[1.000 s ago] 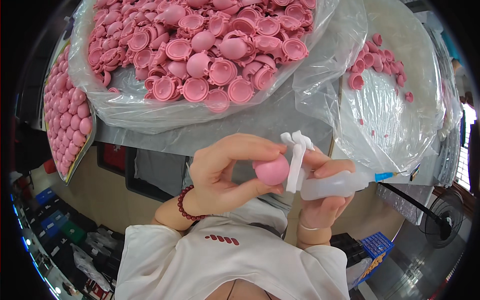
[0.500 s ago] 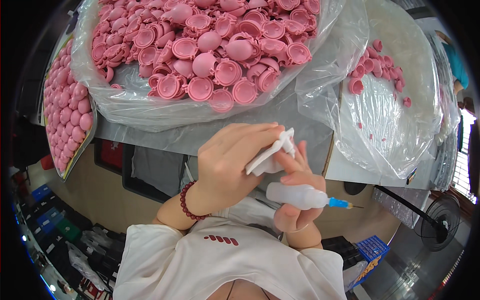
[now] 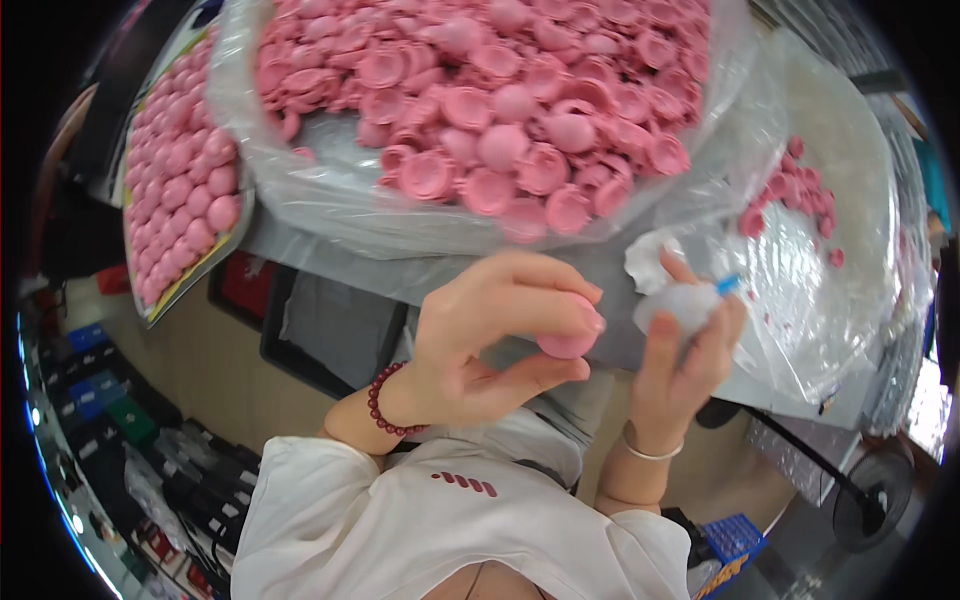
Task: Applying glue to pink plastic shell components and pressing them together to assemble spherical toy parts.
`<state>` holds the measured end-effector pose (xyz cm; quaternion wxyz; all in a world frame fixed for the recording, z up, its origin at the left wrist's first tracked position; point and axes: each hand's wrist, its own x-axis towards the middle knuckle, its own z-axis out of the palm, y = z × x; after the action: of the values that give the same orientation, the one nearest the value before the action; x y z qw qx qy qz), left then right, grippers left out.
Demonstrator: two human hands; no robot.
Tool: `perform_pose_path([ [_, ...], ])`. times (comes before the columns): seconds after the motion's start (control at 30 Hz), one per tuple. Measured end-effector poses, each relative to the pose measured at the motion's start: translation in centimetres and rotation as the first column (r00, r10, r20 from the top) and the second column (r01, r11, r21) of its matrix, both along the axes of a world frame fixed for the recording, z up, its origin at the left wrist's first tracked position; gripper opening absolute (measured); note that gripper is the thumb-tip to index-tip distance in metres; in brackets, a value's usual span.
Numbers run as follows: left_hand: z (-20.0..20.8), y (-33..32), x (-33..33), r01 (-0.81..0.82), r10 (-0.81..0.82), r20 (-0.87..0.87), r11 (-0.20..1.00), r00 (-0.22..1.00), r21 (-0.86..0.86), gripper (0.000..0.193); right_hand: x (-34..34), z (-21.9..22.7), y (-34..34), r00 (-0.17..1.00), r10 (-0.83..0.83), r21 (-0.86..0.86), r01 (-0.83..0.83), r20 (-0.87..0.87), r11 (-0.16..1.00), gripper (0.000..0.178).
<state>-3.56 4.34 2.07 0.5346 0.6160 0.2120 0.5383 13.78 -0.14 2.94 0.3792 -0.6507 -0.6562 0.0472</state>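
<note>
My left hand (image 3: 500,335), a dark red bead bracelet at its wrist, closes its fingers and thumb round a small rounded pink plastic piece (image 3: 568,335). To its right, my right hand (image 3: 690,355) grips a translucent white squeeze bottle (image 3: 680,308) with a blue needle tip (image 3: 727,284). A white cloth or tissue (image 3: 648,262) shows at the fingers of that hand; motion blur hides whether they pinch it. Beyond both hands, a large heap of pink plastic shells (image 3: 500,110), round and cup-like, lies in a clear plastic bag (image 3: 330,225).
Rows of pink balls fill a yellow-edged tray (image 3: 150,310) at the left. More small pink pieces (image 3: 800,190) lie on clear plastic sheeting (image 3: 850,280) at the right. Below the grey table are dark bins (image 3: 330,330); a black fan (image 3: 870,505) stands at lower right.
My hands have moved apart; the right one went right and up with the bottle. The white cloth has left my left hand, where the pink piece now shows. The view has shifted.
</note>
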Motion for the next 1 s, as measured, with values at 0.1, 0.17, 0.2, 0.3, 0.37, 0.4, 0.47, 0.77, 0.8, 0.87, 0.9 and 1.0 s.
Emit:
perform_pose_path([
  [0.1, -0.2, 1.5, -3.4, -0.172, 0.246, -0.141, 0.9, 0.959, 0.402, 0.028, -0.2, -0.3, -0.6, 0.931, 0.058, 0.018, -0.056, -0.36, 0.998, 0.036],
  [0.17, 1.0, 3.3, -7.5, -0.319, 0.655, -0.312, 0.66, 0.688, 0.68, 0.022, -0.2, 0.8, -0.2, 0.908, 0.079, -0.154, -0.155, -0.412, 0.976, 0.036],
  [0.2, 1.4, 5.0, -9.4, -0.295, 0.794, -0.347, 0.532, 0.498, 0.794, 0.021, -0.4, 0.4, 0.3, 0.946, 0.08, -0.132, -0.127, -0.313, 0.983, 0.035],
  [0.3, 0.8, 8.2, -15.7, -0.394, 0.895, -0.436, 0.436, 0.095, 0.809, 0.021, 0.0, -0.5, 1.1, 0.93, 0.112, 0.016, -0.113, -0.349, 0.993, 0.033],
  [0.37, 0.6, 9.6, -19.5, -0.397, 0.886, -0.463, 0.432, 0.019, 0.81, 0.021, -0.1, -0.5, 0.9, 0.89, 0.11, 0.049, -0.098, -0.442, 0.994, 0.034],
  [0.4, 0.3, 10.3, -21.3, -0.305, 0.872, -0.483, 0.44, -0.079, 0.845, 0.023, -0.2, 0.0, 0.6, 0.842, 0.106, 0.051, -0.093, -0.529, 0.994, 0.034],
  [0.47, -0.5, 12.0, -24.2, -0.319, 0.803, -0.594, 0.551, -0.049, 0.771, 0.027, -0.2, 0.0, 0.0, 0.823, 0.083, 0.057, -0.062, -0.562, 0.996, 0.037],
  [0.77, 3.2, 9.2, -13.9, -0.363, 0.773, -0.562, 0.635, 0.296, 0.682, 0.025, 0.2, 0.2, -1.4, 0.774, 0.082, 0.204, 0.063, -0.628, 0.977, 0.042],
  [0.8, 3.3, 8.0, -11.5, -0.396, 0.665, -0.622, 0.746, 0.414, 0.535, 0.024, 0.0, 0.3, -1.6, 0.744, 0.052, 0.185, 0.097, -0.666, 0.978, 0.047],
  [0.87, 4.1, 7.0, -8.8, -0.046, 0.604, -0.714, 0.774, 0.353, 0.632, 0.028, -0.3, 0.7, -1.6, 0.737, 0.072, 0.176, 0.064, -0.672, 0.982, 0.046],
  [0.9, 3.8, 7.1, -8.0, -0.048, 0.606, -0.713, 0.773, 0.354, 0.633, 0.028, -0.3, 0.9, -1.7, 0.733, 0.087, 0.168, 0.038, -0.675, 0.985, 0.046],
  [1.0, 1.8, 9.0, -7.7, -0.181, 0.568, -0.693, 0.814, 0.443, 0.551, 0.027, -0.1, 0.4, -2.1, 0.767, 0.138, 0.212, -0.003, -0.627, 0.977, 0.039],
])
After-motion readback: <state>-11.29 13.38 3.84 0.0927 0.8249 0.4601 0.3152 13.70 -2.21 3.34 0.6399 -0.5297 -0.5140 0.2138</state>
